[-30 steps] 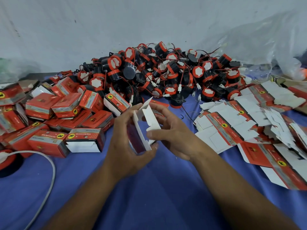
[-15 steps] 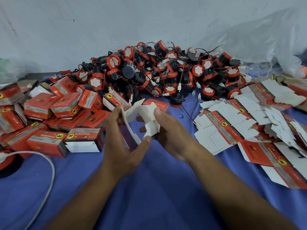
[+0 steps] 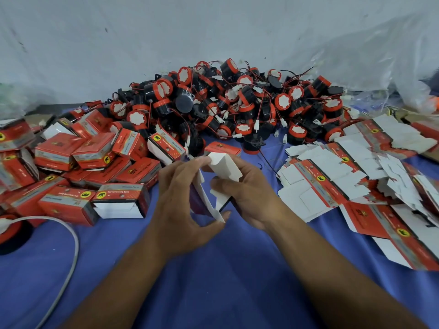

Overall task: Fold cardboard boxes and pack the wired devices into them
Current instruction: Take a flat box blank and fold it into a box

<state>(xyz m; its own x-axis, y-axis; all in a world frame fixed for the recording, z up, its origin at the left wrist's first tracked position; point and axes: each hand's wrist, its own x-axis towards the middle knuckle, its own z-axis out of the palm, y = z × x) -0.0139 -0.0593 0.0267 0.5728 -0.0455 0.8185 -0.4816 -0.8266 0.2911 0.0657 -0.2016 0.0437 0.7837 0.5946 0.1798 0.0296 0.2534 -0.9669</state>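
Note:
Both my hands hold one half-folded cardboard box (image 3: 224, 170) above the blue cloth, its white inside and flaps facing me. My left hand (image 3: 183, 200) grips its left wall, thumb at the lower corner. My right hand (image 3: 247, 191) holds the right side, thumb pressing on a white flap. A big heap of black-and-red wired devices (image 3: 237, 103) lies behind. Flat unfolded box blanks (image 3: 332, 176) lie spread at the right.
Several folded red boxes (image 3: 95, 162) are piled at the left, one of them (image 3: 121, 203) with its white end flaps showing. A white cable (image 3: 69, 257) curves over the blue cloth (image 3: 213, 281) at the lower left. Clear plastic sheeting (image 3: 392, 67) hangs at the back right.
The box has turned and opened up between my hands, its flaps now bent over further. My left thumb has slid down to the lower corner. Both hands stay in the same spot.

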